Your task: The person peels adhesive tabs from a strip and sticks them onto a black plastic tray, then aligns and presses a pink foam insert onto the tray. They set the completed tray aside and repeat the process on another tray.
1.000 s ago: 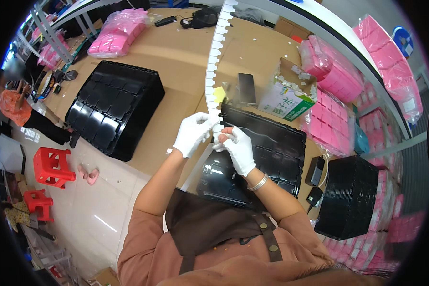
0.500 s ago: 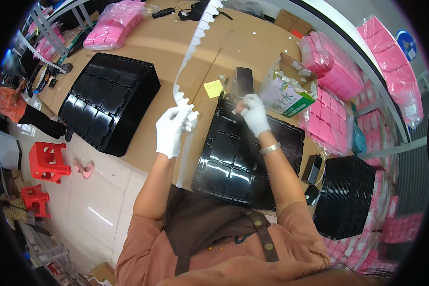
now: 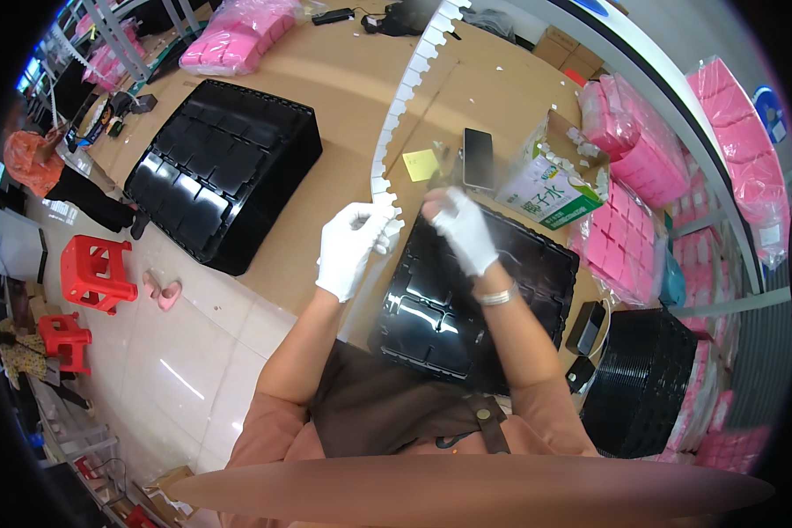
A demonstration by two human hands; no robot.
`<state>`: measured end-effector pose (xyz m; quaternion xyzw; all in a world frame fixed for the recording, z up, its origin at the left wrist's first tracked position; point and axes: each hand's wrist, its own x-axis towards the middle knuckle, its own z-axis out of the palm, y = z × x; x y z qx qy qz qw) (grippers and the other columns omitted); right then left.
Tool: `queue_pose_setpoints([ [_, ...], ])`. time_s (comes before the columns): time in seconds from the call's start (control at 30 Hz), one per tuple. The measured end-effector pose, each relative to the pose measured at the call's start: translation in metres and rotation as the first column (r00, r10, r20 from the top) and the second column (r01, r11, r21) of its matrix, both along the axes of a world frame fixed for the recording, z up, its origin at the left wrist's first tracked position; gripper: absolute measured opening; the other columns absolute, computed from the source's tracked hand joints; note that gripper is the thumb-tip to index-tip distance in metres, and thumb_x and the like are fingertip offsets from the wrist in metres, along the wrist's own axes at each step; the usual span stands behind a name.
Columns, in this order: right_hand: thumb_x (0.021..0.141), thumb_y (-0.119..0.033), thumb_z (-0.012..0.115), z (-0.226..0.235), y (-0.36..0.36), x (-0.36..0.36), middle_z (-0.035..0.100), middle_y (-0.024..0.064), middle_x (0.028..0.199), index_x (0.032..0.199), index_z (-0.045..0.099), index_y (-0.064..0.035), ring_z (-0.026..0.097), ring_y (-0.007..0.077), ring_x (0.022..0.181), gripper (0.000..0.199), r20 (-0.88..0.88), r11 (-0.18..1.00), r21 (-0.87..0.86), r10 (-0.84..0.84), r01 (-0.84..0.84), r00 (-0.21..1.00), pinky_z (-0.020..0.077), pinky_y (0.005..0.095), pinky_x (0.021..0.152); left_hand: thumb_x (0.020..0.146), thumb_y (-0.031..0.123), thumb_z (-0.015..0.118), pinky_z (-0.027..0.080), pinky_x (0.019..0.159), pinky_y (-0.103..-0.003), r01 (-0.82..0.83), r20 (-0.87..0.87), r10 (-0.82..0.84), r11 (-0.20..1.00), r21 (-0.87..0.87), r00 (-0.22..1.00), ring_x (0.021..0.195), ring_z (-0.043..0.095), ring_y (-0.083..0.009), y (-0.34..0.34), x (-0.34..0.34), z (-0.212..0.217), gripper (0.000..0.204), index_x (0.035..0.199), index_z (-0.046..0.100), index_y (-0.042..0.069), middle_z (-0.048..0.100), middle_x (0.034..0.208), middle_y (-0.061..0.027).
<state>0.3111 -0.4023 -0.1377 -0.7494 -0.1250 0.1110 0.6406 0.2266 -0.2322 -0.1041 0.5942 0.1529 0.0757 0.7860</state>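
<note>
White strip (image 3: 400, 95), upper centre: probably light, bendy; pinch edges. Left hand (image 3: 347, 250) grasps lower end; right hand (image 3: 468, 234) blurred, grip unclear.

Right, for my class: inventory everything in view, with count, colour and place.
table: one, tan, centre
toothed strip: one, white, upper centre
near tray: one, black, centre
bulky tray form: one, black, table's left
tray stack: one, black, lower right
phone: one, dark, beyond near tray
sticky note: one, yellow, left of phone
carton: one, white and green, right of phone
wrapped packs: several, pink, right and upper left
small boxes: two, black, right of near tray
stools: two, red, floor left
slippers: two, pink, by stools
other people: at least two, orange and yellowish tops, left edge
left hand: one, white-gloved, pinching toothed strip
right hand: one, white-gloved, blurred, above near tray
</note>
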Motion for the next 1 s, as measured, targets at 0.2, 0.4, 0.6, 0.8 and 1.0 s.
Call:
queue_pose_setpoints([
  [0.2,0.084,-0.015,0.069,0.017,0.007,-0.053,0.064,0.0013,0.079,0.092,0.067,-0.0006,0.056,0.0075,0.073,0.017,-0.062,0.987,0.114,-0.107,0.114,0.992,0.0448,0.0234,0.066,0.089,0.018,0.065,0.044,0.054,-0.021,0.087,0.107,-0.089,0.996,0.026,0.990,0.061,0.055,-0.0057,-0.021,0.002,-0.009,0.020,0.097,0.066,0.000,0.064,0.076,-0.0035],
  [0.4,0.080,-0.002,0.067,0.013,-0.004,-0.062,0.058,0.0012,0.079,0.082,0.064,-0.0013,0.054,0.0116,0.074,0.003,0.256,0.945,0.149,-0.322,0.292,0.912,0.0444,0.0234,0.070,0.089,0.022,0.064,0.035,0.048,-0.019,0.264,-0.018,-0.265,0.962,-0.064,0.964,0.055,0.049,-0.0037,-0.027,0.029,-0.001,0.024,0.098,0.066,0.001,0.063,0.074,-0.0008],
  [0.6,0.071,0.002,0.068,0.013,-0.018,-0.089,0.054,0.0082,0.094,0.076,0.060,-0.0010,0.056,0.0191,0.085,0.010,0.320,0.998,0.003,-0.056,0.058,0.946,0.0480,0.0300,0.072,0.088,0.021,0.066,0.036,0.050,-0.018,0.100,0.032,-0.098,0.993,-0.060,0.995,0.054,0.046,-0.0025,-0.018,0.033,0.002,0.022,0.099,0.067,0.001,0.064,0.076,-0.0015],
  [0.8,0.062,-0.003,0.072,-0.030,-0.004,-0.153,0.057,0.0105,0.081,0.066,0.060,-0.0042,0.056,0.0311,0.083,0.012,0.375,0.760,-0.647,0.379,-0.054,0.846,0.0469,0.0410,0.065,0.090,0.024,0.065,0.036,0.050,-0.017,0.049,-0.009,-0.049,0.999,0.015,0.999,0.055,0.046,-0.0018,-0.010,0.025,0.002,0.024,0.097,0.066,0.001,0.065,0.077,-0.0018],
  [1.0,0.065,-0.004,0.074,-0.040,-0.001,-0.149,0.057,0.0125,0.087,0.080,0.061,-0.0030,0.058,0.0286,0.077,0.019,0.201,0.802,-0.595,0.215,-0.055,0.956,0.0484,0.0376,0.068,0.091,0.024,0.063,0.037,0.052,-0.018,0.094,0.037,-0.098,0.991,0.098,0.995,0.057,0.048,-0.0025,-0.012,0.015,0.002,0.025,0.098,0.067,0.000,0.066,0.079,-0.0033],
])
